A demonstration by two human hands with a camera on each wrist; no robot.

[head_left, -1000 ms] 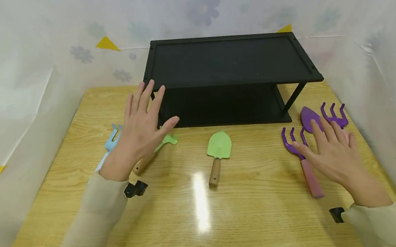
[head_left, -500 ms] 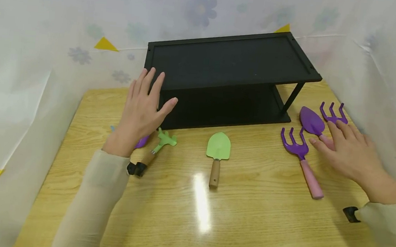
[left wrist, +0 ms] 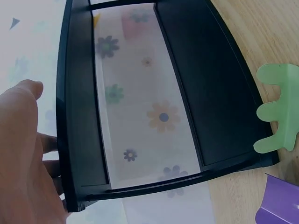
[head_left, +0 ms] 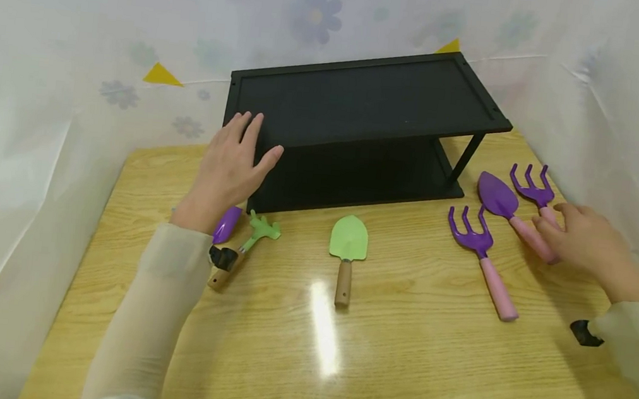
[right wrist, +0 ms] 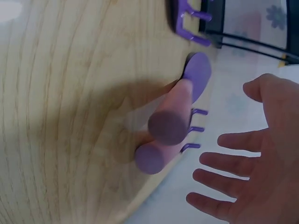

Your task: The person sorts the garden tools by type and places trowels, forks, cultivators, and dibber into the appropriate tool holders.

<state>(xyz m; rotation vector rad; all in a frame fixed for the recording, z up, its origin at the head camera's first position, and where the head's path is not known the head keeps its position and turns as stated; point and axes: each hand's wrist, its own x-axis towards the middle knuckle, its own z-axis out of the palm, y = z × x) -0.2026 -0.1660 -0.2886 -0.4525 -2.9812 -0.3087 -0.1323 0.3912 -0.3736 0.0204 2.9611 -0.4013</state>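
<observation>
My left hand (head_left: pixel 225 169) is at the left front corner of a black two-tier shelf (head_left: pixel 362 102), fingers straight. In the left wrist view its fingers reach behind the shelf's edge; whether they touch it I cannot tell. My right hand (head_left: pixel 586 242) hovers by the pink handles of a purple trowel (head_left: pixel 497 194) and a purple hand rake (head_left: pixel 535 192) at the table's right. In the right wrist view its fingers (right wrist: pixel 224 182) are spread, apart from both handles. A second purple hand rake (head_left: pixel 472 238) with a pink handle lies left of the trowel.
A green trowel (head_left: pixel 349 240) lies before the shelf. To its left are a green hand rake (head_left: pixel 262 227) and a purple blade (head_left: pixel 227 224), partly hidden by my left arm. White flowered sheeting (head_left: pixel 101 16) encloses the wooden table (head_left: pixel 260 359) at the back and sides.
My left hand has moved forward to the shelf's corner. My right hand has shifted right, off the nearer purple rake and the trowel blade, toward the farther handles. The tools lie where they were.
</observation>
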